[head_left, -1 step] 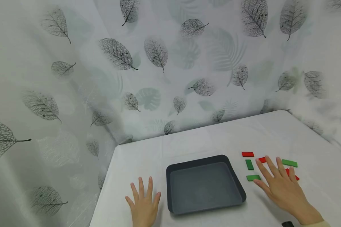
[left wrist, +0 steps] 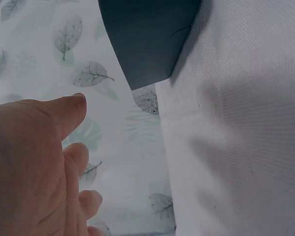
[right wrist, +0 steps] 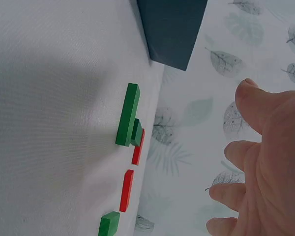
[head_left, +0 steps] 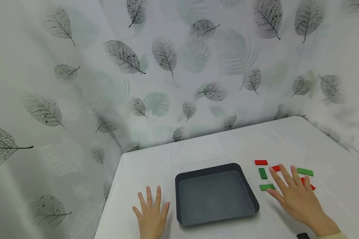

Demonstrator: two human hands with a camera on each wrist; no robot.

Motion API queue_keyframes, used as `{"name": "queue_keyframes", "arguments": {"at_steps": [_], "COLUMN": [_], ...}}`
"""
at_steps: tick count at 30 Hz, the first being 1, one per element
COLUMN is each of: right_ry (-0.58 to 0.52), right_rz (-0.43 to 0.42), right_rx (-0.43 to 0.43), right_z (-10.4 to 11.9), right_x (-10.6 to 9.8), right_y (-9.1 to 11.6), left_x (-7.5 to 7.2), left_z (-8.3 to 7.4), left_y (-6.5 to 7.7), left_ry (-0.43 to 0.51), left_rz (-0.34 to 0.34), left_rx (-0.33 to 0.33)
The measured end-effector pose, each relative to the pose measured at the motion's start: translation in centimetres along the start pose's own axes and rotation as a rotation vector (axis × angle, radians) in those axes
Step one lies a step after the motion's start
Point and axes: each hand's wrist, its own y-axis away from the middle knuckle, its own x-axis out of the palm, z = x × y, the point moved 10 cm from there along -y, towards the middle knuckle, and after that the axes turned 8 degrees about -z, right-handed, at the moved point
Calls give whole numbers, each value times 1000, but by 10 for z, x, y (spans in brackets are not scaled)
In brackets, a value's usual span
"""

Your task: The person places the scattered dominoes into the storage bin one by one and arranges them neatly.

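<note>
My left hand [head_left: 152, 217] hovers over the white table to the left of a dark grey rectangular tray [head_left: 215, 196], fingers spread and holding nothing. On the tray's other side my right hand [head_left: 302, 200] is also spread, above several small flat red and green blocks. Its fingers partly cover a red block [head_left: 276, 168] and another red block [head_left: 312, 187]. Around it lie a red block [head_left: 261, 162], an upright-looking dark green block [head_left: 262, 173], a green block [head_left: 267, 187] near the thumb, and a green block [head_left: 305, 171]. In the right wrist view, space separates the hand [right wrist: 270, 157] from the blocks.
A white cloth covers the table [head_left: 149, 162]. Behind and to the left hangs a pale curtain [head_left: 179, 83] printed with leaves. The tray's raised wall [left wrist: 147, 44] shows at the top of the left wrist view. A small black object [head_left: 302, 236] shows by the right wrist.
</note>
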Motion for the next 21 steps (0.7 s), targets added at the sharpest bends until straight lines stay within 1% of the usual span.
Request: {"name": "queue_keyframes", "arguments": {"at_steps": [4, 5, 6, 7, 9, 11, 12, 13, 15, 16, 17, 19, 21], "right_ry": [-12, -24, -34, -40, -69, -124, -145, -165, -206, -219, -220, -211, -219], "right_rz": [-50, -69, -88, -115, -159, -199, -214, -225, -177, -136, -73, 74, 213], "right_rx": [-6, -4, 5, 12, 60, 136, 176, 213, 311, 356, 405, 491, 561], "right_z": [-6, -9, -12, -16, -25, -38, -45, -53, -70, -80, -89, -106, -118], "right_x": [-8, -12, -16, -20, -29, -36, -39, -40, -36, -31, -24, -7, 11], "right_y": [1, 0, -2, -3, -6, -7, -7, -7, -5, -4, -2, 4, 12], "left_x": [0, 1, 0, 0, 1, 3, 6, 10, 22, 29, 36, 49, 59], "left_z": [-6, -8, -11, -13, -18, -20, -20, -19, -16, -14, -12, -12, -13], "left_y": [-3, -4, -5, -6, -9, -11, -11, -12, -10, -9, -7, -3, 0], "left_ry": [9, 26, 55, 113, 281, 494, 606, 715, 891, 970, 1035, 1118, 1166], "left_rz": [-7, -13, -34, -53, -96, -123, -126, -110, -52, -9, 37, 123, 197], "left_rx": [18, 20, 26, 27, 22, 2, -14, -43, -119, -165, -211, -278, -318]}}
